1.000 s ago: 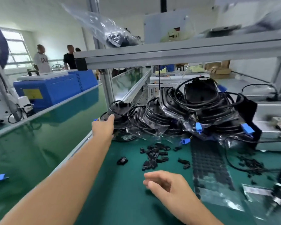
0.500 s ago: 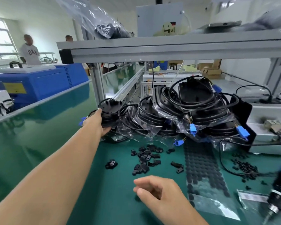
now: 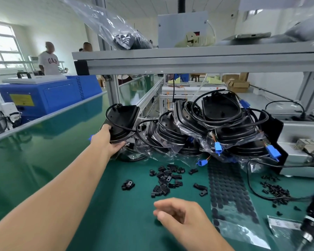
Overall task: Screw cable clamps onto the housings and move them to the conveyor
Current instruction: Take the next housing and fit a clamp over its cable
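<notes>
My left hand grips a black housing with a looped black cable, lifted and tilted at the left end of a pile of bagged housings at the back of the green mat. Several small black cable clamps lie scattered on the mat in front of the pile; one clamp lies apart to the left. My right hand hovers low over the mat near the clamps, fingers loosely curled, holding nothing. The green conveyor belt runs along the left.
A sheet of black rubber dots lies right of the clamps. Black screws are scattered further right. An electric screwdriver lies at the right edge. An aluminium shelf spans overhead. A blue machine and two people stand beyond the conveyor.
My left hand has closed on the leftmost housing and lifted it off the pile, tilting it up. My right hand has stayed roughly in place.
</notes>
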`<action>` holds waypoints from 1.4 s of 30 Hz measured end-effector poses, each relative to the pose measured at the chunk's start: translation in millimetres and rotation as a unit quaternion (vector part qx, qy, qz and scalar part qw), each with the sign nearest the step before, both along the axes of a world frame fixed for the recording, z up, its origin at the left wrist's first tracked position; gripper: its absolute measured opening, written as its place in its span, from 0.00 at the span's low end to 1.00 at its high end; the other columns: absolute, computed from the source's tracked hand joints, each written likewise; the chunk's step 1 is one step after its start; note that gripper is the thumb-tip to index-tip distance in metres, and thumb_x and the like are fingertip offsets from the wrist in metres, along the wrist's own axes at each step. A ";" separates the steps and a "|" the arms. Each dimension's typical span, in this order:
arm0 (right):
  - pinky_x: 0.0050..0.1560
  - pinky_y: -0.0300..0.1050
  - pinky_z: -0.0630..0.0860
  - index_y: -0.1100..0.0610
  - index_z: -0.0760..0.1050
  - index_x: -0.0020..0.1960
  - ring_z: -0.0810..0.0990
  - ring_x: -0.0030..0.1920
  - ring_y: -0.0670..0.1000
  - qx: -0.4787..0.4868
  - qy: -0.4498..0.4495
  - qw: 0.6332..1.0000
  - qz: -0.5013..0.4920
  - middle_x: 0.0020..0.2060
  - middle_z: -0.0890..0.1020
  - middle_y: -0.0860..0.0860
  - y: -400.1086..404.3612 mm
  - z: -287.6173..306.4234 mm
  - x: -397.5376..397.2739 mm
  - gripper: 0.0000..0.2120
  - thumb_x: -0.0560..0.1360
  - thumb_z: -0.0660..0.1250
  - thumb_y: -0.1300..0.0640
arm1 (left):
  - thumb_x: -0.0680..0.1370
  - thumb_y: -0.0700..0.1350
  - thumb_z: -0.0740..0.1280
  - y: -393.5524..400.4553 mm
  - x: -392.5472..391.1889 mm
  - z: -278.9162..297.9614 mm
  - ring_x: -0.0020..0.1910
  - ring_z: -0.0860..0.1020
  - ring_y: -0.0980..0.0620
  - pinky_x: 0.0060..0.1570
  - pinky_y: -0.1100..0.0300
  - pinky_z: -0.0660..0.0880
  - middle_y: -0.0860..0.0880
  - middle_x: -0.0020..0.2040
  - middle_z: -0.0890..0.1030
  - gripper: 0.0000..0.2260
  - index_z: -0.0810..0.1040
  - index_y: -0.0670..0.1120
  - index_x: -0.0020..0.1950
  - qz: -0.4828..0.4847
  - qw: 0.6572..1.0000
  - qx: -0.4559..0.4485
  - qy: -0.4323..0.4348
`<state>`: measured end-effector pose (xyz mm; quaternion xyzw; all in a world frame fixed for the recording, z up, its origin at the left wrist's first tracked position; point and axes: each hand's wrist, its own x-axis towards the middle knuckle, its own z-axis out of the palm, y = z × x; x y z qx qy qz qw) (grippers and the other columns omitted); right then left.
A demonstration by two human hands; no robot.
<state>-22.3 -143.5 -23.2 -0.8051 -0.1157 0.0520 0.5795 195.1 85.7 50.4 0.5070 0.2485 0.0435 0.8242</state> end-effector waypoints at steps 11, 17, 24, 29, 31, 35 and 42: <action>0.53 0.34 0.77 0.46 0.81 0.54 0.83 0.49 0.39 0.003 0.009 1.000 -0.010 0.46 0.86 0.42 1.2 1.9 -1.2 0.09 0.76 0.69 0.55 | 0.76 0.47 0.66 10.6 -8.3 3.3 0.42 0.82 0.37 0.30 0.49 0.80 0.41 0.59 0.77 0.22 0.64 0.48 0.68 -0.091 0.978 0.186 0.029; 0.55 0.37 0.77 0.46 0.81 0.54 0.83 0.49 0.40 0.003 0.008 1.000 -0.008 0.45 0.86 0.42 0.7 0.9 -1.3 0.09 0.76 0.69 0.55 | 0.71 0.61 0.68 18.1 -11.3 16.0 0.40 0.83 0.41 0.24 0.60 0.77 0.38 0.45 0.81 0.19 0.74 0.45 0.48 -0.170 0.908 0.352 0.151; 0.55 0.37 0.77 0.45 0.80 0.55 0.82 0.49 0.40 0.000 0.005 1.000 -0.003 0.46 0.85 0.40 0.3 0.5 -0.8 0.09 0.76 0.68 0.54 | 0.67 0.63 0.70 21.2 -7.3 19.3 0.41 0.82 0.46 0.40 0.62 0.77 0.44 0.47 0.83 0.26 0.76 0.43 0.51 -0.159 0.892 0.383 0.178; 0.56 0.40 0.78 0.45 0.80 0.54 0.83 0.49 0.41 0.009 0.010 1.000 -0.008 0.47 0.85 0.41 -0.6 1.0 0.2 0.08 0.76 0.69 0.54 | 0.57 0.70 0.69 16.1 -8.7 22.4 0.65 0.70 0.41 0.66 0.49 0.70 0.42 0.66 0.73 0.44 0.74 0.43 0.65 -0.037 0.849 0.504 0.152; 0.56 0.41 0.78 0.44 0.80 0.53 0.83 0.50 0.41 0.014 0.009 1.000 -0.003 0.47 0.85 0.41 -2.3 1.1 0.1 0.08 0.76 0.68 0.54 | 0.54 0.70 0.68 5.3 -14.1 21.6 0.60 0.73 0.41 0.61 0.48 0.73 0.41 0.62 0.74 0.44 0.76 0.42 0.61 0.019 0.840 0.524 0.137; 0.53 0.38 0.78 0.44 0.80 0.53 0.83 0.49 0.42 0.035 0.011 0.999 -0.002 0.46 0.85 0.42 -4.5 1.6 -0.1 0.08 0.77 0.67 0.55 | 0.56 0.57 0.73 -9.9 -19.3 25.0 0.44 0.83 0.45 0.49 0.48 0.81 0.43 0.48 0.83 0.38 0.73 0.38 0.61 0.019 0.922 0.387 0.017; 0.50 0.39 0.78 0.50 0.81 0.53 0.84 0.48 0.46 0.077 0.008 0.997 -0.016 0.45 0.86 0.46 -4.0 3.0 -2.2 0.09 0.78 0.65 0.61 | 0.74 0.42 0.70 -15.9 -45.1 34.5 0.28 0.77 0.52 0.17 0.66 0.70 0.46 0.38 0.79 0.07 0.73 0.42 0.44 0.090 0.983 0.152 -0.051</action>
